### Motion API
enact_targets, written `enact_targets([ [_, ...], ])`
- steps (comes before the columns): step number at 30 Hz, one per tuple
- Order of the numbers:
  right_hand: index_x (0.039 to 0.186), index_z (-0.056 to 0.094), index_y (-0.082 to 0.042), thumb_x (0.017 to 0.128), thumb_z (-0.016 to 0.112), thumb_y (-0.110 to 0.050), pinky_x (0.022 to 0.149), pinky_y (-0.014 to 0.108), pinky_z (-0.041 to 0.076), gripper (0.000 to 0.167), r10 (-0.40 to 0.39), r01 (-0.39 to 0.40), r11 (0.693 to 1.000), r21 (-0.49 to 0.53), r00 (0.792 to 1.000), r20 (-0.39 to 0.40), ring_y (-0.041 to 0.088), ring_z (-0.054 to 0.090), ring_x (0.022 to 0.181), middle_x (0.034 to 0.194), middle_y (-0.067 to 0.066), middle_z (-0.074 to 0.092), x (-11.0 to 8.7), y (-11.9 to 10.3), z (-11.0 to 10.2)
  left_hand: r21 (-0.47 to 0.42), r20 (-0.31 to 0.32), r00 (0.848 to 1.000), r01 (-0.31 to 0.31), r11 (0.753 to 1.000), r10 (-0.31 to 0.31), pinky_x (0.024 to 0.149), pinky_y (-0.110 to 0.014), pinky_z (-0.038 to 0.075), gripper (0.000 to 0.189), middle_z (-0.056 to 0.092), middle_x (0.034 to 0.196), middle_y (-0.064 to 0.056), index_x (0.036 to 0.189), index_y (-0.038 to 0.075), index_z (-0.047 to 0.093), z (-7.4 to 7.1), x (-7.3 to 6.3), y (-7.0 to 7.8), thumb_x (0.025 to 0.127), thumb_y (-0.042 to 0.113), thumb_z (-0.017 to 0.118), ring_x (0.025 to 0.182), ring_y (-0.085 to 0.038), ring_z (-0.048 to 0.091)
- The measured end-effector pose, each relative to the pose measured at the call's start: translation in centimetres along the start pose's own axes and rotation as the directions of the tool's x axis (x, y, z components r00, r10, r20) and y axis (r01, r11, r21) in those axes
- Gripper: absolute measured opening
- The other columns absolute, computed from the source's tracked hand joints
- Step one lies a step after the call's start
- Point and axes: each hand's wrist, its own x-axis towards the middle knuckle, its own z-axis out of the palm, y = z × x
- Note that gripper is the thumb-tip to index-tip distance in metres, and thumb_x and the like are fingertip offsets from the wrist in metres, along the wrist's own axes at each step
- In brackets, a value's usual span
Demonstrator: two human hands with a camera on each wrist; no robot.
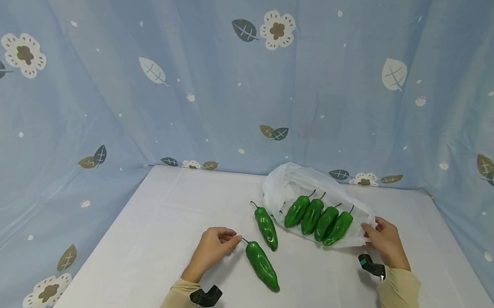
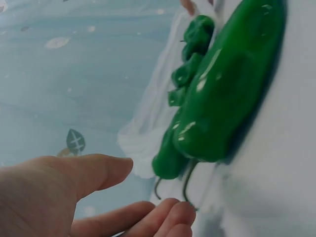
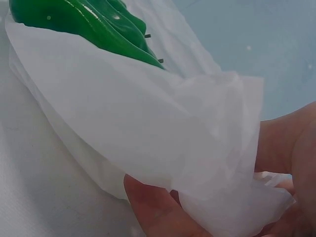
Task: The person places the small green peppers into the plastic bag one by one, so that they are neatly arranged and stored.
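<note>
My left hand (image 1: 214, 248) is at the stem end of the nearest green pepper (image 1: 262, 266), which lies on the white table. In the left wrist view the thumb stands apart from the fingers (image 2: 177, 215), and the stem tip meets a fingertip. A second loose pepper (image 1: 267, 228) lies just behind, near the bag. My right hand (image 1: 388, 241) grips the right end of a white plastic bag (image 1: 358, 236), thumb on one side and fingers under the other. Several green peppers (image 1: 313, 216) lie side by side on the bag, stems pointing away.
The white table (image 1: 169, 206) runs back to a light blue patterned curtain (image 1: 217, 95), which also hangs along both sides. The bag's puffed left end (image 1: 275, 187) rises close to the back edge. Each wrist wears a small black camera (image 1: 206, 296).
</note>
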Motion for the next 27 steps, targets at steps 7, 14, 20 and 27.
enact_targets([
  [7,0.151,0.037,0.011,0.108,0.046,-0.026,0.074,0.029,0.062,0.057,-0.017,0.017,1.000,0.011,1.000,-0.017,0.030,0.062,0.106,0.127,0.030,0.055,0.1,0.1,0.2,-0.017,0.064,0.998,0.006,1.000,-0.005,0.061,-0.025,0.054,0.037,0.077,0.086,-0.010,0.109,-0.005,0.075,0.8,-0.8,-0.7,0.094,0.029,0.075,0.073,-0.017,0.074],
  [14,0.151,0.037,0.011,0.108,0.046,-0.026,0.074,0.029,0.062,0.057,-0.014,0.014,1.000,0.009,1.000,-0.020,0.029,0.062,0.105,0.126,0.029,0.055,0.0,0.1,0.2,0.010,0.123,0.992,0.027,1.000,-0.028,0.060,-0.026,0.054,0.037,0.078,0.085,-0.008,0.106,-0.002,0.076,1.3,-1.1,-0.3,0.095,0.033,0.073,0.072,-0.013,0.072],
  [20,0.152,0.036,0.010,0.109,0.046,-0.027,0.075,0.032,0.062,0.058,0.005,-0.005,1.000,-0.002,1.000,-0.016,0.032,0.061,0.107,0.126,0.029,0.054,0.0,0.0,0.2,0.032,0.155,0.987,0.027,0.999,-0.031,0.061,-0.027,0.055,0.042,0.079,0.089,-0.010,0.108,-0.004,0.075,1.6,-1.2,0.0,0.095,0.036,0.074,0.071,-0.010,0.070],
  [27,0.152,0.036,0.010,0.109,0.045,-0.029,0.077,0.032,0.063,0.059,0.012,-0.012,1.000,-0.011,1.000,-0.003,0.033,0.061,0.110,0.128,0.029,0.054,0.0,0.0,0.1,0.077,0.156,0.987,0.015,0.997,-0.027,0.062,-0.029,0.054,0.049,0.078,0.092,-0.011,0.109,-0.006,0.075,2.1,-1.0,0.4,0.093,0.041,0.075,0.072,-0.012,0.068],
])
